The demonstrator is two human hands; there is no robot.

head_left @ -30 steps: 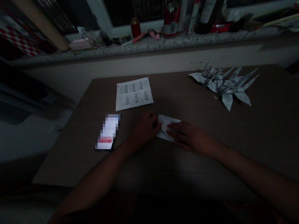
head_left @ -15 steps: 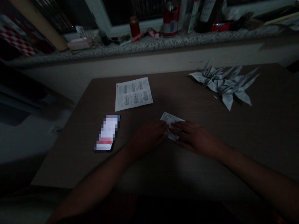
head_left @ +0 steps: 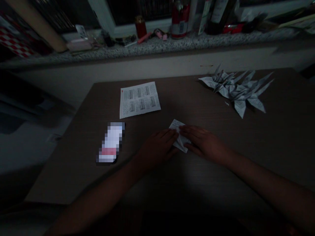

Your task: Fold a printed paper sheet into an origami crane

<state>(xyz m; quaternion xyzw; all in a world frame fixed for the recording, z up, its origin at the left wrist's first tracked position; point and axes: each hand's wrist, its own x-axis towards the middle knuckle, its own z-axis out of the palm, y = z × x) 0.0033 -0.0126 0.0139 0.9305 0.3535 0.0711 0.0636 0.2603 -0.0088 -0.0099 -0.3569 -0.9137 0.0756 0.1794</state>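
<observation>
A small sheet of printed paper [head_left: 181, 143], folded with a diagonal crease, lies on the table between my hands. My left hand [head_left: 158, 143] grips its left side, fingers together on top and thumb low by the near edge. From the other side my right hand [head_left: 203, 139] has its fingertips pressed on the upper part, with the thumb at the lower right edge. The fingertips of both hands nearly meet over the fold. Parts of the paper are hidden under my fingers, and dim light hides fine creases.
An unfolded printed sheet [head_left: 140, 100] lies farther back to the left. A lit phone [head_left: 112, 142] rests left of my left hand. Several folded paper cranes [head_left: 238, 88] cluster at the back right. Bottles and small items line the granite sill [head_left: 152, 46] behind the table [head_left: 86, 131].
The folded paper has turned slightly, its lower corner now nearer to me. My right fingers have drawn together and moved left a little over it. The camera view has shifted slightly.
</observation>
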